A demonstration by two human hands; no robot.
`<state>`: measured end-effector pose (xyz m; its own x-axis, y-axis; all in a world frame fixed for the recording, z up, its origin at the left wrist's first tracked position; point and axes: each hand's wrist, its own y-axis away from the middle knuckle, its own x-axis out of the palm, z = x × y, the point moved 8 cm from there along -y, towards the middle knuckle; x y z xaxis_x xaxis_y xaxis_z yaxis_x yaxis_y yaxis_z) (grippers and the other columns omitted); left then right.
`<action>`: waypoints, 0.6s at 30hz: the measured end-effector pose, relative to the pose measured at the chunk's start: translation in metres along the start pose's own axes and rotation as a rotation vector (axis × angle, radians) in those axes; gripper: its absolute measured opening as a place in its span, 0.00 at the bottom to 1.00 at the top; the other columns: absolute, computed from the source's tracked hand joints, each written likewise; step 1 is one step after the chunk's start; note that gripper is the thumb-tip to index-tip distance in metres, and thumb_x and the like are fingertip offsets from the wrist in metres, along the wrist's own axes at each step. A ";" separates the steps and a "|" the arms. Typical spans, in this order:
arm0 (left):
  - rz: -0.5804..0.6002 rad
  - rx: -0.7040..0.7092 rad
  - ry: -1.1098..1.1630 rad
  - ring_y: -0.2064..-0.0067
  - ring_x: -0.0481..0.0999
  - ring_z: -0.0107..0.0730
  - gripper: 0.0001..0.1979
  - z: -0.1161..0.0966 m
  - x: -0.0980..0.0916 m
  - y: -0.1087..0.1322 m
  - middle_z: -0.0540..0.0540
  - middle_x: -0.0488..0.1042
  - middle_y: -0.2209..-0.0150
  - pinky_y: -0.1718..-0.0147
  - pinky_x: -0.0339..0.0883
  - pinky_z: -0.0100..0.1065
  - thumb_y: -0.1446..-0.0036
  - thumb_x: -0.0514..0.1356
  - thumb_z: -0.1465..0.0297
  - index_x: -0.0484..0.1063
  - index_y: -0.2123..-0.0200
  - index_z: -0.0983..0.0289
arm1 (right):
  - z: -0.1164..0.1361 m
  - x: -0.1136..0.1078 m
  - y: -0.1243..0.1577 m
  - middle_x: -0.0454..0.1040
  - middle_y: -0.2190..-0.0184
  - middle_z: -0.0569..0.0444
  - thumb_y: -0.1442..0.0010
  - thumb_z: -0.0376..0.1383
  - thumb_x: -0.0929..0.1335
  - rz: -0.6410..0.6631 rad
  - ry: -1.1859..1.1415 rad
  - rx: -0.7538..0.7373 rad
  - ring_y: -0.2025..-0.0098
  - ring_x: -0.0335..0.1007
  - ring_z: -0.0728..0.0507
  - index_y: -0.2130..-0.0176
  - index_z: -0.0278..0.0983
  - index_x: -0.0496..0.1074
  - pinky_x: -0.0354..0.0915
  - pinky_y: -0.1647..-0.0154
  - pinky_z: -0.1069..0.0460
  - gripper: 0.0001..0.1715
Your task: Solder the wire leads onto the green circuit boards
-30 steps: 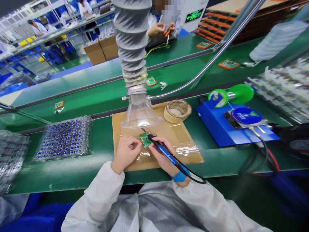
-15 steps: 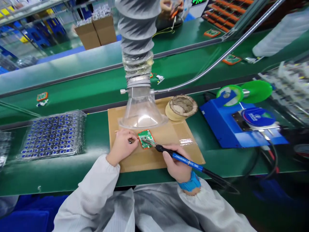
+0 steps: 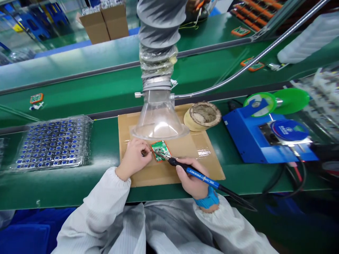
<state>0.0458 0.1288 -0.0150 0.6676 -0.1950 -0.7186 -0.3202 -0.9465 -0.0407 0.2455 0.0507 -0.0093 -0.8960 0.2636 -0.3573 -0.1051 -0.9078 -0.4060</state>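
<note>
Green board (image 3: 161, 145): thin, roughly square, edged in orange; lying on a brown cardboard sheet (image 3: 148, 179), near the mouth of a clear funnel (image 3: 159, 123).
Left hand (image 3: 135, 155): fingers curled, thumb and forefinger brought together beside the board's left edge; cannot tell whether gripping anything small.
Right hand (image 3: 194, 187): fingers wrapped around a soldering iron (image 3: 201, 176), smooth blue and black along the handle, metal end slanted over the board; contact too small to tell.
Cardboard sheet: flat, matte, with glossy clear tape (image 3: 203, 153) toward the right.
Funnel: see-through, flared to a round lip; joined to a ribbed gray hose (image 3: 161, 21).
Round pot (image 3: 190, 121): cream-walled, rough and crusted brown at the rim, hollow, pale inside; set at the sheet's far right corner.
Clear tray (image 3: 87, 144): thin shiny plastic, filled with neat rows of small blue parts (image 3: 51, 143).
Blue machine (image 3: 235, 134): hard, boxy; carrying a green spool (image 3: 292, 100) and a flat blue disc (image 3: 290, 129).
Boxes (image 3: 114, 26): open brown cardboard, heaped with whitish pieces (image 3: 112, 3), too blurred to name.
Tabletop (image 3: 106, 137): smooth, green, faintly glossy.
</note>
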 end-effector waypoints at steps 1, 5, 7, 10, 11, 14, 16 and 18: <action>0.002 -0.003 -0.003 0.58 0.74 0.37 0.09 0.000 0.000 0.000 0.49 0.79 0.65 0.52 0.61 0.43 0.47 0.64 0.78 0.71 0.77 0.63 | 0.001 0.000 0.000 0.81 0.66 0.55 0.39 0.34 0.71 0.003 -0.002 -0.004 0.66 0.79 0.44 0.60 0.42 0.75 0.73 0.65 0.52 0.05; 0.007 -0.006 -0.008 0.58 0.74 0.37 0.09 0.000 0.001 0.000 0.49 0.79 0.65 0.52 0.60 0.43 0.47 0.64 0.78 0.71 0.77 0.62 | 0.001 0.000 0.000 0.80 0.66 0.55 0.38 0.33 0.71 0.006 0.008 -0.004 0.66 0.79 0.45 0.60 0.42 0.75 0.72 0.65 0.52 0.05; 0.009 -0.006 -0.006 0.57 0.74 0.37 0.09 0.000 0.001 0.000 0.49 0.79 0.65 0.52 0.60 0.43 0.47 0.64 0.78 0.71 0.77 0.62 | 0.001 -0.001 0.000 0.80 0.66 0.55 0.38 0.33 0.71 0.001 0.000 -0.010 0.67 0.78 0.45 0.60 0.42 0.75 0.72 0.65 0.52 0.05; 0.009 -0.005 0.000 0.57 0.74 0.37 0.10 0.000 0.000 0.000 0.49 0.79 0.65 0.52 0.60 0.43 0.47 0.64 0.78 0.71 0.78 0.63 | 0.000 -0.002 0.002 0.80 0.66 0.55 0.39 0.33 0.71 -0.011 -0.005 -0.009 0.66 0.79 0.45 0.59 0.42 0.75 0.72 0.64 0.52 0.06; 0.009 -0.005 0.001 0.57 0.74 0.37 0.10 -0.001 0.000 0.000 0.49 0.79 0.65 0.52 0.60 0.43 0.47 0.64 0.78 0.71 0.78 0.63 | 0.000 -0.002 0.002 0.80 0.66 0.55 0.39 0.33 0.71 -0.011 -0.001 -0.007 0.66 0.79 0.45 0.59 0.42 0.75 0.72 0.64 0.52 0.06; 0.011 -0.005 -0.005 0.58 0.74 0.37 0.10 -0.001 0.000 0.001 0.50 0.79 0.65 0.52 0.60 0.43 0.47 0.64 0.78 0.71 0.78 0.63 | 0.000 0.000 0.002 0.80 0.67 0.54 0.39 0.34 0.72 0.004 0.013 -0.007 0.67 0.78 0.44 0.60 0.42 0.75 0.72 0.66 0.51 0.05; 0.011 -0.008 -0.007 0.58 0.74 0.37 0.10 -0.001 0.000 0.001 0.50 0.78 0.65 0.53 0.60 0.43 0.47 0.64 0.78 0.71 0.78 0.63 | 0.000 0.001 0.002 0.79 0.67 0.55 0.39 0.34 0.72 0.015 0.009 -0.008 0.67 0.78 0.44 0.60 0.41 0.75 0.71 0.66 0.51 0.05; 0.009 -0.007 -0.005 0.58 0.74 0.37 0.09 -0.001 0.000 0.001 0.50 0.79 0.65 0.53 0.60 0.43 0.47 0.64 0.78 0.72 0.78 0.63 | 0.000 0.001 0.002 0.79 0.67 0.55 0.39 0.34 0.71 0.015 0.004 -0.004 0.67 0.78 0.44 0.60 0.41 0.75 0.71 0.66 0.51 0.05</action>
<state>0.0464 0.1278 -0.0142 0.6611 -0.2023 -0.7225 -0.3217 -0.9464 -0.0294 0.2444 0.0491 -0.0104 -0.8957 0.2515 -0.3667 -0.0902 -0.9103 -0.4040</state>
